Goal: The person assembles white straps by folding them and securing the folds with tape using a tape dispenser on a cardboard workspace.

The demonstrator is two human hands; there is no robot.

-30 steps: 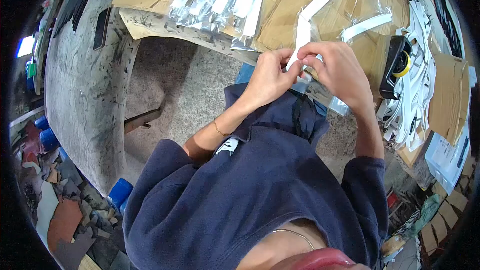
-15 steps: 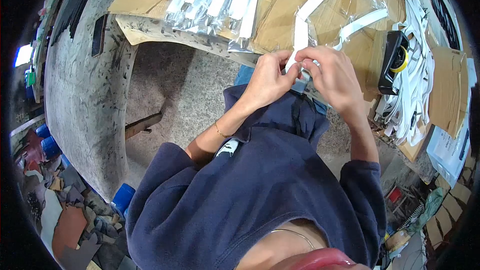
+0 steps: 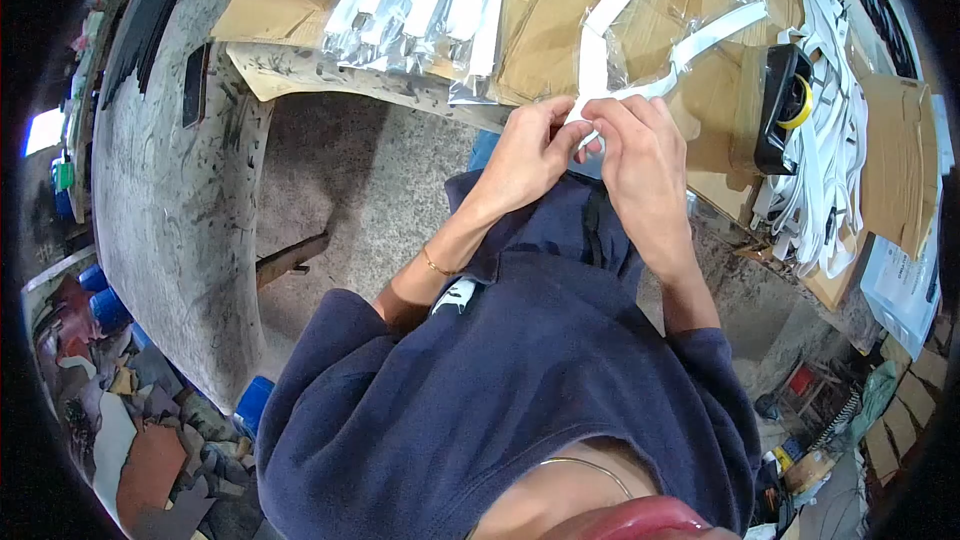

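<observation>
A long white strap [image 3: 593, 65] runs from the cardboard-covered bench edge down into both my hands. My left hand [image 3: 528, 158] is closed, thumb and fingertips pinching the strap. Right beside it, my right hand [image 3: 640, 152] is closed on the same strap, its fingers bent over the top, nearly touching the left thumb. A second length of white strap [image 3: 715, 38] curves away from the hands to the upper right. Clear plastic film [image 3: 660, 15] lies between the two lengths. My fingers hide the part of the strap being pinched.
Several white straps in clear sleeves [image 3: 425, 5] lie at the bench's upper left. A black tape dispenser [image 3: 780, 115] with yellow tape stands right, beside a heap of white straps [image 3: 835, 130]. A dark phone [image 3: 197, 85] rests on the left surface. Scraps [image 3: 150, 460] litter the lower left.
My right hand has moved left, closer to my left hand. The right-hand length of strap now shows running down to my fingers. The view has shifted slightly.
</observation>
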